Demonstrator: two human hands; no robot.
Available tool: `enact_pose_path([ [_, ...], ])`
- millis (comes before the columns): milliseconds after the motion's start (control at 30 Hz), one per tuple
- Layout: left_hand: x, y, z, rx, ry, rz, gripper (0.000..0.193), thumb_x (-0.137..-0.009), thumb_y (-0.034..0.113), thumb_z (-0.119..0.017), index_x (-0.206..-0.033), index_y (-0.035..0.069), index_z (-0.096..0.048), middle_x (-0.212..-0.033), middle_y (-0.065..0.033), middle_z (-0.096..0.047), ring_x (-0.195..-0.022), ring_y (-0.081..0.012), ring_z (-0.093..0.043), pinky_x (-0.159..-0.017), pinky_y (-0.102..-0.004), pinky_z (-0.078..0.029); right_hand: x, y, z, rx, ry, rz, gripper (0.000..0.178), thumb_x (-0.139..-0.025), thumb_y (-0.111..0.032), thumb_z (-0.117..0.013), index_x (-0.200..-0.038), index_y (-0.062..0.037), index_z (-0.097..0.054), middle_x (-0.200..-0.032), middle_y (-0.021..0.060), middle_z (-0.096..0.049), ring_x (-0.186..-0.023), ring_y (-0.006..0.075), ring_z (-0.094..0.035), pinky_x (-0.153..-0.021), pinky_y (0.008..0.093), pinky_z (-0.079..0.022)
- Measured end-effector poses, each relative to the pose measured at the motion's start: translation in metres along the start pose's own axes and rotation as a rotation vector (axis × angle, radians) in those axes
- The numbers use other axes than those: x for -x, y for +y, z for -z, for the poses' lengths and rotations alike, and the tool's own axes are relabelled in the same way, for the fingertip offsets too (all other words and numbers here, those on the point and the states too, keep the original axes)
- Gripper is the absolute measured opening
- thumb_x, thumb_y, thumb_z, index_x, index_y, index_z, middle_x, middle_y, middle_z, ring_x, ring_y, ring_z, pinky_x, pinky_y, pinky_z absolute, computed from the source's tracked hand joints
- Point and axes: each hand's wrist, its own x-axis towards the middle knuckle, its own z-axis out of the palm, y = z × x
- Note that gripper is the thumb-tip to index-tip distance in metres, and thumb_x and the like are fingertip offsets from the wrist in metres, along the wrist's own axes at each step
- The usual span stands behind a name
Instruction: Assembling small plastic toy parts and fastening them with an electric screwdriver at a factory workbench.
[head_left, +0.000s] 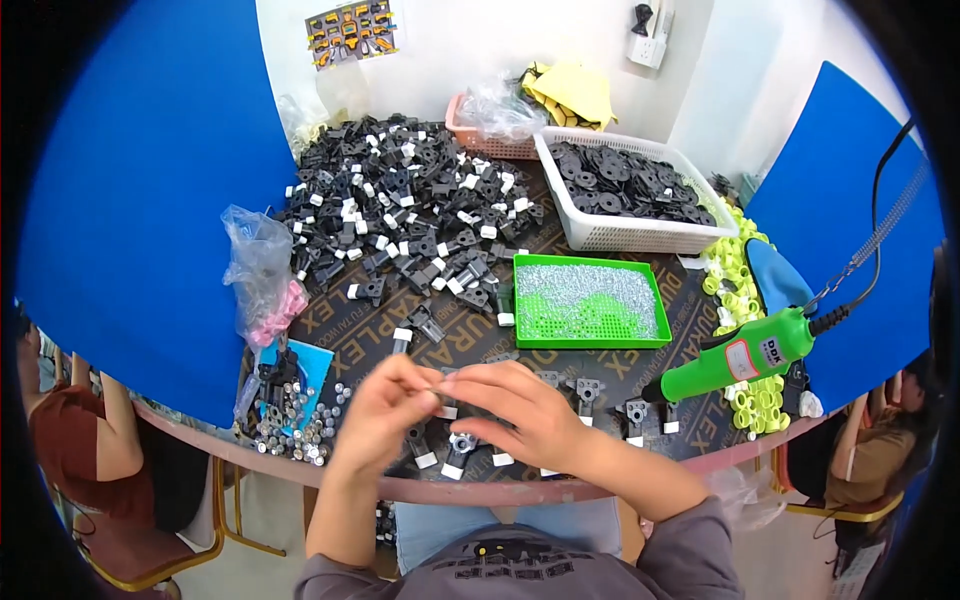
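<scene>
My left hand (388,408) and my right hand (522,402) meet over the near middle of the table. Their fingertips are pinched together, and whatever small thing lies between them is hidden. Just below them lie several black plastic parts with white ends, one being this black part (462,445) with a shiny metal piece on top. More of this kind, such as another black part (587,392), stand to the right of my right hand. Beyond the hands sits a green tray (592,343) of small silver screws. A green electric screwdriver (690,375) hangs at the right on a coiled cord.
A large pile of black parts with white ends (400,200) covers the far left. Behind the tray, a white basket (640,238) holds black discs. Yellow-green rings (760,405) line the right edge. Silver round pieces (295,420) and a plastic bag (255,260) lie left. Blue partitions (150,200) flank the table.
</scene>
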Motion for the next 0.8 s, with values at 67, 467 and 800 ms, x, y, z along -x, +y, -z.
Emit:
enact_pose_path([
  [67,-0.009,-0.004,-0.006,0.132,-0.118,0.052,0.013,-0.090,0.001,-0.065,-0.092,0.005,-0.053,-0.104,-0.0099,-0.063,-0.095,-0.0159,-0.062,-0.082,-0.0291,-0.053,-0.004,0.008,-0.007,0.012,0.066,0.078,0.033,-0.078,-0.004,-0.077,-0.110,-0.0022,-0.068,-0.106,0.0113,-0.067,-0.086,0.0260,-0.065,-0.075,0.0335,-0.053],
  [467,-0.063,-0.016,-0.017,-0.063,-0.182,0.194,0.009,-0.091,0.004,-0.066,-0.097,0.000,-0.061,-0.098,-0.0110,-0.069,-0.091,-0.0156,-0.068,-0.085,-0.0268,-0.055,0.018,0.041,0.004,0.136,0.250,-0.087,0.026,-0.075,0.001,-0.077,-0.101,-0.0016,-0.073,-0.097,0.0099,-0.068,-0.083,0.0226,-0.066,-0.071,0.0302,-0.055],
  [800,-0.045,-0.018,-0.017,-0.155,-0.145,0.155,0.023,-0.090,0.007,-0.069,-0.110,-0.002,-0.063,-0.104,-0.0089,-0.069,-0.098,-0.0146,-0.067,-0.088,-0.0269,-0.053,0.018,0.034,0.008,0.320,0.094,-0.072,0.027,-0.076,0.000,-0.074,-0.102,-0.0027,-0.069,-0.097,0.0077,-0.064,-0.083,0.0245,-0.062,-0.071,0.0342,-0.053],
])
